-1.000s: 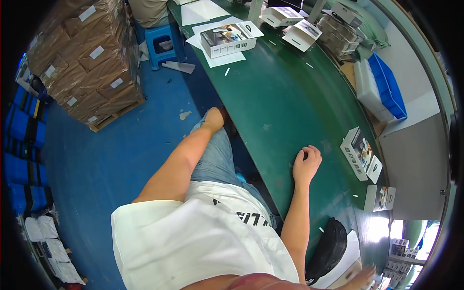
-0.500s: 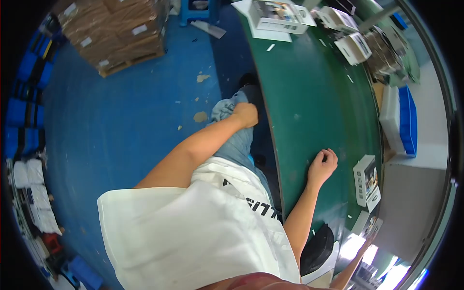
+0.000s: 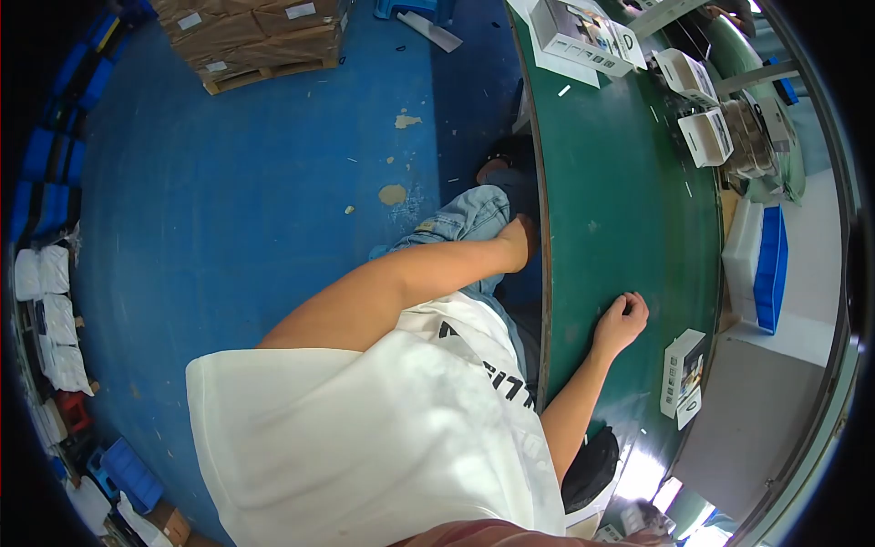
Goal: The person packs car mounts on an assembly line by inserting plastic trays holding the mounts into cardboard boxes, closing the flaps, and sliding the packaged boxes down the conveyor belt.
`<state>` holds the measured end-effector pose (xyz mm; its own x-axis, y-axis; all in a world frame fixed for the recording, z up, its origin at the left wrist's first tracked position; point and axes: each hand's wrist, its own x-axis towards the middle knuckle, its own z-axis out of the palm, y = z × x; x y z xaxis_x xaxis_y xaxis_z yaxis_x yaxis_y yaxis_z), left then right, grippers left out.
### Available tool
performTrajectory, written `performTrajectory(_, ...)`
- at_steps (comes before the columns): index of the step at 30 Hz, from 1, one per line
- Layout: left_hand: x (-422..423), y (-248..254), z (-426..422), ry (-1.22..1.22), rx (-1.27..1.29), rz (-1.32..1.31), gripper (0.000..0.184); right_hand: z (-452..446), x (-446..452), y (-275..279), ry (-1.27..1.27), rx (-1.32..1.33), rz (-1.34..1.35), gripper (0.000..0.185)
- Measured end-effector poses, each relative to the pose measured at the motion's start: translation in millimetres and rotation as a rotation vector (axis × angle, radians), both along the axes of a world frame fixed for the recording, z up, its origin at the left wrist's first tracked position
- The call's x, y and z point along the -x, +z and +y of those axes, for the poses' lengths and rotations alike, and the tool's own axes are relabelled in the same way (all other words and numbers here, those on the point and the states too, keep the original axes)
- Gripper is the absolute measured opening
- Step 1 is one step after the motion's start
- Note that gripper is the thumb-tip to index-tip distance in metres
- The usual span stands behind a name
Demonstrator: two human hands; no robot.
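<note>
My left hand (image 3: 520,242) rests by my thigh, close beside the long edge of the green table (image 3: 592,228); its fingers are hidden, so I cannot make out whether it holds anything. On the tabletop lies my right hand (image 3: 623,319), its fingers loosely curled, with nothing visible in them. The nearest box to it is a white and black printed one (image 3: 682,374), to its lower right. A black pouch (image 3: 591,469) lies beside my right forearm.
Another printed box (image 3: 588,38) sits on white sheets at the table's far end, near two open boxes (image 3: 706,137). A blue bin (image 3: 771,269) stands along the right side. Wrapped cartons (image 3: 292,46) are on a pallet. Part of another person's hand (image 3: 645,536) shows low right.
The view has turned, shifting the table right and the cartons upward. My left hand has moved closer to the table edge. The second box at lower right is no longer in its place near the other person's hand.
</note>
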<state>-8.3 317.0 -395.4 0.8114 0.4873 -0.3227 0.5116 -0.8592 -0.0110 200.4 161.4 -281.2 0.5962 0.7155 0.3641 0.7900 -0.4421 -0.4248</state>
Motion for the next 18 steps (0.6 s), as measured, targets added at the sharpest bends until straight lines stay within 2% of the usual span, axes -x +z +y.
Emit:
performTrajectory(3, 29.2, 11.5, 5.1, -0.056, -0.184, -0.259, 0.029, 14.4, -0.4, -3.4, 0.035, -0.036, -0.044, 0.017)
performTrajectory(5, 52.2, 80.3, 19.9, -0.040, 0.077, -0.046, 0.034, 18.7, -8.4, -9.9, 0.105, -0.107, -0.030, 0.014)
performTrajectory(7, 81.3, 96.1, 35.0, 0.187, 0.185, -0.139, 0.051, 21.3, 0.1, -0.4, 0.118, -0.127, -0.024, 0.013)
performTrajectory(8, 108.9, 62.2, 39.1, 0.259, 0.110, -0.527, 0.070, 23.0, 1.4, -5.2, 0.083, -0.121, -0.066, 0.014)
performTrajectory(9, 132.7, 59.7, 41.0, 0.260, -0.038, -0.579, 0.078, 24.1, 2.2, -8.9, 0.092, -0.138, -0.083, 0.013)
performTrajectory(10, 149.4, 81.8, 50.7, 0.261, -0.035, -0.474, 0.081, 24.9, 6.2, -7.8, 0.064, -0.114, -0.091, 0.013)
performTrajectory(11, 171.5, 83.5, 65.5, 0.233, -0.061, -0.484, 0.078, 25.6, 10.5, -5.3, 0.057, -0.117, -0.086, 0.013)
performTrajectory(12, 186.4, 105.0, 78.0, 0.280, -0.063, -0.516, 0.069, 28.4, 15.5, -1.3, 0.035, -0.114, -0.028, 0.013)
performTrajectory(13, 193.4, 122.3, 87.6, 0.306, -0.050, -0.608, 0.052, 26.0, 14.6, -2.4, 0.002, -0.117, 0.003, 0.013)
performTrajectory(14, 200.5, 132.7, 102.5, 0.546, 0.124, -0.623, 0.042, 27.7, 13.9, -4.3, -0.017, -0.110, 0.013, 0.013)
performTrajectory(15, 202.8, 136.2, 112.5, 0.645, 0.061, -0.766, 0.032, 27.5, 11.2, -5.4, -0.028, -0.099, 0.024, 0.013)
performTrajectory(16, 211.3, 131.6, 130.5, 0.697, 0.112, -0.887, 0.028, 29.5, 7.9, -4.7, -0.039, -0.098, 0.039, 0.013)
performTrajectory(18, 197.6, 153.5, 134.0, 0.806, 0.123, -1.014, 0.027, 29.7, 7.5, -3.9, -0.046, -0.099, 0.070, 0.012)
